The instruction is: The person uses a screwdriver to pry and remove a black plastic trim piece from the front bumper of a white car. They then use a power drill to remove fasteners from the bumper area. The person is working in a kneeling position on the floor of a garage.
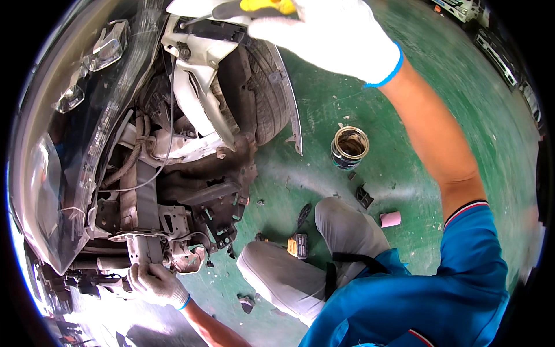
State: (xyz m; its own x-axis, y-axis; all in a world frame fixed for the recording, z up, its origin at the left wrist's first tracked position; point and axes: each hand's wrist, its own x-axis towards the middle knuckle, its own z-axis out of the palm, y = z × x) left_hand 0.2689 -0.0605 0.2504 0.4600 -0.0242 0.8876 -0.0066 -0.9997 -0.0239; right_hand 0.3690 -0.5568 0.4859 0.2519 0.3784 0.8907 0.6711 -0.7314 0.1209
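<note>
My right hand in a white glove is raised at the top, closed on a yellow-and-grey screwdriver. Its metal shaft points left toward a dark fitting beside the headlight. My left hand, also gloved, has its fingers wrapped round the lower end of a grey metal bracket on the car's stripped front. The headlight fills the left side, with hoses, a thin cable and exposed metal beside it. A white plastic piece hangs near the tyre.
An open can stands on the green floor. A cordless tool, a pink block and dark scraps lie near my bent knees. Vehicle parts line the upper right edge.
</note>
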